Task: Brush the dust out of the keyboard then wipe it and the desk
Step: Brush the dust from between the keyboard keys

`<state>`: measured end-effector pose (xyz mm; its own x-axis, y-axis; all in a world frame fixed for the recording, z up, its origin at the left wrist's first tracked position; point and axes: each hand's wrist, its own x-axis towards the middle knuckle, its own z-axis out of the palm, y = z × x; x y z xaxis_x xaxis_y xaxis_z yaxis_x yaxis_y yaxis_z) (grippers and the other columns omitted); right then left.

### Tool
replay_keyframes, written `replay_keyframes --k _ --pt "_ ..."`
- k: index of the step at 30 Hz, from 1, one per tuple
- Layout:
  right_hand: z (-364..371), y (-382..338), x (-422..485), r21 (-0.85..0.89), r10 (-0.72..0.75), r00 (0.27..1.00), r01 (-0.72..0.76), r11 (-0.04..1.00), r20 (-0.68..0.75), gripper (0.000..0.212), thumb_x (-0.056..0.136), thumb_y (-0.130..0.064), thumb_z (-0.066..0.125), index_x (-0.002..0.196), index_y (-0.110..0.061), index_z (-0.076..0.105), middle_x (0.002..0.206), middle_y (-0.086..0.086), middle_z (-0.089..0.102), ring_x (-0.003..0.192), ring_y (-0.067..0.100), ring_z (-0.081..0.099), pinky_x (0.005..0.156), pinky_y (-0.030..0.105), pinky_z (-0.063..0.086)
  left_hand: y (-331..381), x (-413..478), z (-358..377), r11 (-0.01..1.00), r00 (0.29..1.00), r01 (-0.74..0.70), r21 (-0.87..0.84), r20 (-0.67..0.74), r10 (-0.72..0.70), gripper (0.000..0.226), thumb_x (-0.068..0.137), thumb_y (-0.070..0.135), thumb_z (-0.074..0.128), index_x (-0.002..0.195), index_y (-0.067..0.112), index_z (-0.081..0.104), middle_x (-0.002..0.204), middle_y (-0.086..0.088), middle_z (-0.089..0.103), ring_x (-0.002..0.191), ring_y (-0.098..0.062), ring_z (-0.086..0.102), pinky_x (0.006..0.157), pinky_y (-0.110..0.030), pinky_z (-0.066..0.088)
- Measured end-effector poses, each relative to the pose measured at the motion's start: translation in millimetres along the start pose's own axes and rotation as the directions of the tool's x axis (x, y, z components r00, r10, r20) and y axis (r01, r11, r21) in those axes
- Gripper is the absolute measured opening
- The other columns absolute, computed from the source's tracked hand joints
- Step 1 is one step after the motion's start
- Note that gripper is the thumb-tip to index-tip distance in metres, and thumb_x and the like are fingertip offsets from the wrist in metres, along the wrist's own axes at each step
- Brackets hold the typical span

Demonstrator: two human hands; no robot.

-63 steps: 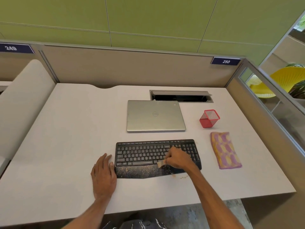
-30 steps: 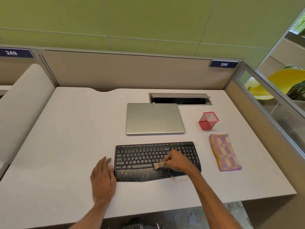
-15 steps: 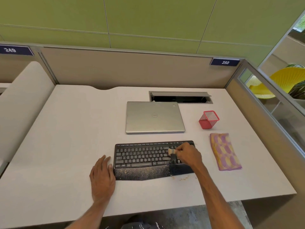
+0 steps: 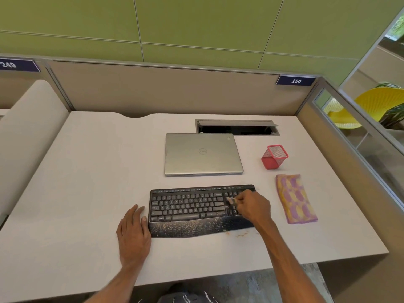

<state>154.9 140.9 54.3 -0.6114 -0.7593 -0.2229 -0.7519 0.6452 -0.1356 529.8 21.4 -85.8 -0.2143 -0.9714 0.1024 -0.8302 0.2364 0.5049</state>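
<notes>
We see the left hand [image 4: 134, 235] flat on the desk [image 4: 76, 193], fingers straight, thumb at the left edge of the keyboard [image 4: 188, 206]. The right hand [image 4: 254, 207] pinches a small brush [image 4: 230, 201] over the right keys. The cloth [image 4: 295, 199] lies near, to its right.

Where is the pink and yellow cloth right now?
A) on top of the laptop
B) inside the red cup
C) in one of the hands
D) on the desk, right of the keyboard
D: the cloth lies flat on the desk, right of the keyboard, while the right hand holds only a small brush.
</notes>
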Motion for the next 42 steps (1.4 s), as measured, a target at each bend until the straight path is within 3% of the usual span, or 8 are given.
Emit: replay_keyframes --k 6,12,17,21,27,30,36,42 --pt "-1.3 -7.1 -6.9 0.115 -0.147 0.945 0.118 0.986 0.292 0.018 0.093 -0.044 0.07 0.101 -0.035 0.083 0.081 -0.029 0.069 0.073 0.004 0.064 0.066 0.027 0.05 1.5 0.7 -1.2 1.0 1.0 0.002 -0.012 -0.009 -0.003 0.049 0.114 0.041 0.025 0.151 0.025 0.054 0.164 0.002 0.049 0.154 -0.023 0.043 0.127 -0.052 0.035" --pt "-3.3 3.4 -9.4 0.086 -0.038 0.999 0.04 0.995 -0.032 0.02 0.099 -0.043 0.063 0.105 -0.033 0.079 0.085 -0.013 0.074 0.069 0.009 0.061 0.063 0.028 0.046 1.8 0.0 -0.9 1.0 1.0 -0.004 -0.015 -0.012 0.004 0.049 0.114 0.04 0.025 0.151 0.025 0.054 0.163 0.002 0.05 0.153 -0.024 0.044 0.126 -0.051 0.034" --pt "6.1 1.1 -8.0 0.084 -0.127 0.979 0.114 0.99 0.157 0.02 0.099 -0.044 0.064 0.104 -0.035 0.081 0.081 -0.015 0.074 0.067 0.007 0.064 0.068 0.031 0.057 2.4 0.3 -1.7 1.0 1.0 -0.004 -0.016 -0.015 0.004 0.05 0.114 0.041 0.025 0.151 0.025 0.054 0.163 0.002 0.05 0.152 -0.024 0.044 0.126 -0.051 0.035" --pt "-4.6 0.4 -4.7 0.069 -0.147 0.942 0.132 0.989 0.302 0.016 0.095 -0.037 0.069 0.103 -0.034 0.083 0.1 -0.02 0.077 0.076 0.007 0.063 0.072 0.032 0.056 2.6 0.4 -1.2 1.0 1.0 0.003 -0.016 -0.019 -0.004 0.049 0.114 0.04 0.026 0.15 0.025 0.054 0.162 0.002 0.05 0.151 -0.024 0.045 0.125 -0.05 0.035" --pt "-8.7 2.0 -3.0 0.069 -0.068 0.997 0.066 0.995 0.034 0.021 0.099 -0.048 0.062 0.105 -0.037 0.079 0.089 -0.015 0.076 0.069 0.007 0.061 0.064 0.028 0.048 1.7 -0.2 -1.0 1.0 1.0 0.004 -0.018 -0.015 -0.004 0.049 0.114 0.041 0.026 0.15 0.025 0.054 0.162 0.002 0.05 0.151 -0.025 0.045 0.125 -0.052 0.036" --pt "-0.3 -4.2 -4.9 0.072 -0.085 0.984 0.074 0.995 0.158 0.021 0.099 -0.045 0.065 0.105 -0.032 0.081 0.086 -0.015 0.075 0.071 0.007 0.065 0.071 0.031 0.057 2.1 0.4 -1.1 1.0 1.0 0.004 -0.026 -0.023 -0.005 0.048 0.114 0.041 0.027 0.15 0.026 0.055 0.162 0.003 0.05 0.151 -0.024 0.045 0.125 -0.051 0.036" --pt "-7.7 -4.7 -7.1 0.046 -0.145 0.902 0.138 0.989 0.406 0.019 0.093 -0.038 0.072 0.104 -0.027 0.083 0.089 -0.016 0.074 0.085 0.009 0.065 0.073 0.03 0.054 2.5 0.0 -1.7 1.0 1.0 0.003 -0.017 -0.028 -0.004 0.047 0.113 0.039 0.028 0.149 0.026 0.055 0.162 0.003 0.05 0.151 -0.024 0.046 0.125 -0.051 0.036" --pt "-7.3 0.2 -10.4 0.147 0.05 0.997 -0.059 0.987 0.066 0.016 0.094 -0.036 0.065 0.093 -0.025 0.077 0.08 -0.009 0.07 0.072 0.012 0.063 0.07 0.03 0.051 3.2 -1.3 -1.6 1.0 0.999 -0.006 -0.011 -0.041 0.006 0.046 0.113 0.037 0.031 0.149 0.023 0.057 0.161 0.0 0.052 0.15 -0.026 0.047 0.124 -0.051 0.037"
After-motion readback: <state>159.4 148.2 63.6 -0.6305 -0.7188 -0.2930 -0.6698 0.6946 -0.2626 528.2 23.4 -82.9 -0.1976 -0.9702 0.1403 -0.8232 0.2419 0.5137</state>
